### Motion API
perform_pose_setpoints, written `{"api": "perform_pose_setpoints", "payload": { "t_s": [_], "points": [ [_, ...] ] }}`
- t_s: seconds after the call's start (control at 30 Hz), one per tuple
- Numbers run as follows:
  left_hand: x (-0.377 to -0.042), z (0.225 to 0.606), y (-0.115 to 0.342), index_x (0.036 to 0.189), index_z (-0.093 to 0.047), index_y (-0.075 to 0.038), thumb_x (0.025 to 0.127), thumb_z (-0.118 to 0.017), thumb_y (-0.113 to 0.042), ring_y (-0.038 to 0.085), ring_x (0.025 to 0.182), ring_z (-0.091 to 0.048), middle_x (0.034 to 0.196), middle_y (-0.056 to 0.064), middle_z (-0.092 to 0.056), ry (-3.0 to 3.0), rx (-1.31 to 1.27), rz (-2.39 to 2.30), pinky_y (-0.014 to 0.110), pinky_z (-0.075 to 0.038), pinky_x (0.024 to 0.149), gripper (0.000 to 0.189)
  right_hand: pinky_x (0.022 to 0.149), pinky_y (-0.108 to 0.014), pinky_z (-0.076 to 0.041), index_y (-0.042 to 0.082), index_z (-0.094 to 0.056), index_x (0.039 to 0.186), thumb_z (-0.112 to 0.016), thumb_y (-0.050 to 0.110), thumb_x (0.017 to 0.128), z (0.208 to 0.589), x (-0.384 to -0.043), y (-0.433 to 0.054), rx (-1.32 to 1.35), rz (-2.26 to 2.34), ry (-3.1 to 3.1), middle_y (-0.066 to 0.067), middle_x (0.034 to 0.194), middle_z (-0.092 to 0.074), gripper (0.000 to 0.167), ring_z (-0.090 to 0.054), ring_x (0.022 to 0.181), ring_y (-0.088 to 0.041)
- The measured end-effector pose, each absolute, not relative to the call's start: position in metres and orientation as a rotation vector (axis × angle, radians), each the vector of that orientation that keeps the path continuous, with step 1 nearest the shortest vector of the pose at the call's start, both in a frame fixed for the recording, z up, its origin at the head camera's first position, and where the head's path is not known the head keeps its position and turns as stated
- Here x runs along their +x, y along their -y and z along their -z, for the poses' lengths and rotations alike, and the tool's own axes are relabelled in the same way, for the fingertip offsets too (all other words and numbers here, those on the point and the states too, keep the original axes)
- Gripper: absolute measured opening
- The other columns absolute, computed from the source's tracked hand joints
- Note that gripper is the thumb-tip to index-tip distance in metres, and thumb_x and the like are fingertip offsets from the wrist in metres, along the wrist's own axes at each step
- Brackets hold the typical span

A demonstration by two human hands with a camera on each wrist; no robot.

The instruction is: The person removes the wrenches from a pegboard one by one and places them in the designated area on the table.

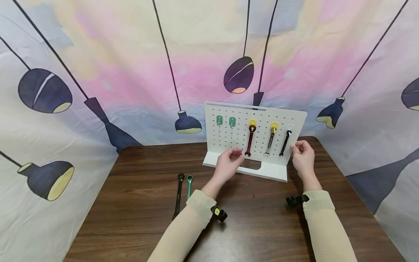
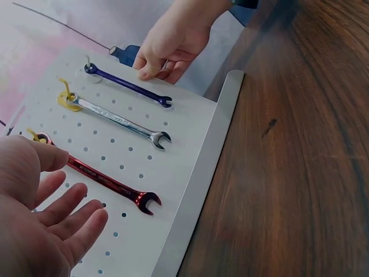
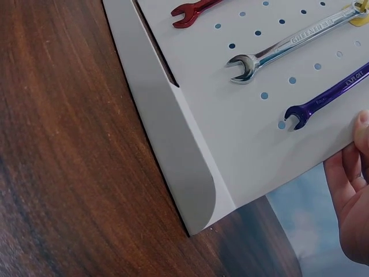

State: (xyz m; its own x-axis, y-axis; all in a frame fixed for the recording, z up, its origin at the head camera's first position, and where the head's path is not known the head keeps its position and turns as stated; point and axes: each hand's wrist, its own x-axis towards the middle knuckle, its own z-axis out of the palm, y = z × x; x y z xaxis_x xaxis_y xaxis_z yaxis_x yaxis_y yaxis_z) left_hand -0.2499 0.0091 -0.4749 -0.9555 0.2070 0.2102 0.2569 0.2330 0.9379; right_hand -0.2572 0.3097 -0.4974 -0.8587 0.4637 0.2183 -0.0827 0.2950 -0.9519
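A white pegboard [image 1: 240, 136] stands on the table, carrying a red wrench [image 1: 250, 141], a silver wrench [image 1: 271, 140] and a dark purple wrench [image 3: 326, 101] on hooks. At the board's right edge, my right hand [image 1: 303, 160] pinches it, thumb in front and fingers behind. My left hand [image 1: 228, 163] is in front of the board, just left of the red wrench's lower end. Its fingers [image 2: 72, 210] are loosely extended and hold nothing. In the left wrist view this hand overlaps the red wrench's upper part.
Two green hooks [image 1: 226, 121] on the board's left carry no wrench. On the brown table [image 1: 144, 189], a black wrench [image 1: 178, 194] and a green wrench [image 1: 189, 185] lie left of my left forearm, which partly covers them. A patterned cloth [image 1: 131, 72] hangs behind the table.
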Motion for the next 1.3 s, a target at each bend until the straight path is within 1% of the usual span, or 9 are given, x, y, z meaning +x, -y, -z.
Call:
{"api": "perform_pose_setpoints", "payload": {
  "t_s": [0.2, 0.33, 0.53, 0.63, 0.77, 0.93, 1.1, 1.3],
  "points": [
    [-0.258, 0.477, -0.017, 0.132, -0.071, 0.0, 0.102, -0.073, -0.013, 0.021, 0.12, -0.069, 0.13, 0.015, -0.073, 2.383, -0.414, 1.877, 0.034, -0.059, 0.097, 0.033, 0.068, -0.02, -0.044, 0.001, -0.061, 0.111, -0.06, 0.012, 0.111, 0.496, -0.255, -0.309, -0.349, -1.591, 2.125, -0.001, 0.097, -0.059, 0.011, -0.052, 0.085, -0.012],
    [-0.262, 0.479, -0.023, 0.135, -0.07, -0.002, 0.102, -0.073, -0.012, 0.023, 0.124, -0.067, 0.133, 0.013, -0.072, 2.372, -0.389, 1.88, 0.034, -0.058, 0.1, 0.034, 0.067, -0.019, -0.043, -0.002, -0.06, 0.111, -0.061, 0.011, 0.11, 0.495, -0.255, -0.309, -0.346, -1.584, 2.119, 0.002, 0.095, -0.058, 0.013, -0.051, 0.083, -0.011],
    [-0.27, 0.481, -0.029, 0.134, -0.07, -0.004, 0.101, -0.075, -0.01, 0.022, 0.125, -0.067, 0.134, 0.01, -0.072, 2.348, -0.381, 1.891, 0.034, -0.058, 0.102, 0.034, 0.066, -0.018, -0.043, -0.002, -0.06, 0.11, -0.062, 0.011, 0.11, 0.494, -0.254, -0.308, -0.337, -1.58, 2.112, 0.004, 0.092, -0.058, 0.013, -0.051, 0.081, -0.01],
    [-0.274, 0.481, -0.032, 0.134, -0.07, -0.004, 0.1, -0.076, -0.008, 0.024, 0.126, -0.066, 0.135, 0.01, -0.072, 2.333, -0.387, 1.921, 0.036, -0.057, 0.103, 0.035, 0.066, -0.018, -0.043, -0.001, -0.06, 0.11, -0.062, 0.01, 0.11, 0.494, -0.254, -0.308, -0.336, -1.58, 2.107, 0.004, 0.092, -0.058, 0.012, -0.051, 0.082, -0.01],
    [-0.277, 0.481, -0.036, 0.136, -0.07, -0.009, 0.099, -0.077, -0.009, 0.026, 0.126, -0.067, 0.136, 0.009, -0.071, 2.324, -0.362, 1.962, 0.036, -0.057, 0.103, 0.037, 0.066, -0.018, -0.043, -0.001, -0.059, 0.11, -0.061, 0.01, 0.11, 0.494, -0.255, -0.308, -0.342, -1.574, 2.109, 0.003, 0.093, -0.058, 0.011, -0.051, 0.082, -0.01],
    [-0.282, 0.481, -0.042, 0.135, -0.071, -0.013, 0.099, -0.078, -0.01, 0.023, 0.125, -0.067, 0.135, 0.006, -0.071, 2.312, -0.318, 1.968, 0.035, -0.056, 0.103, 0.037, 0.066, -0.019, -0.042, -0.003, -0.06, 0.111, -0.061, 0.011, 0.11, 0.496, -0.255, -0.309, -0.336, -1.555, 2.12, 0.004, 0.092, -0.058, 0.013, -0.051, 0.081, -0.009],
    [-0.287, 0.478, -0.044, 0.135, -0.07, -0.013, 0.099, -0.078, -0.01, 0.018, 0.126, -0.066, 0.135, 0.003, -0.071, 2.301, -0.321, 1.973, 0.035, -0.054, 0.106, 0.038, 0.066, -0.019, -0.042, -0.003, -0.06, 0.111, -0.062, 0.011, 0.11, 0.497, -0.256, -0.31, -0.337, -1.541, 2.128, 0.005, 0.09, -0.057, 0.015, -0.05, 0.08, -0.008],
    [-0.292, 0.473, -0.046, 0.134, -0.071, -0.011, 0.098, -0.078, -0.007, 0.019, 0.125, -0.067, 0.133, 0.003, -0.072, 2.26, -0.331, 2.004, 0.033, -0.054, 0.106, 0.037, 0.065, -0.019, -0.042, -0.003, -0.061, 0.111, -0.063, 0.009, 0.109, 0.497, -0.257, -0.31, -0.321, -1.532, 2.116, 0.007, 0.087, -0.057, 0.013, -0.05, 0.079, -0.008]
  ]
}}
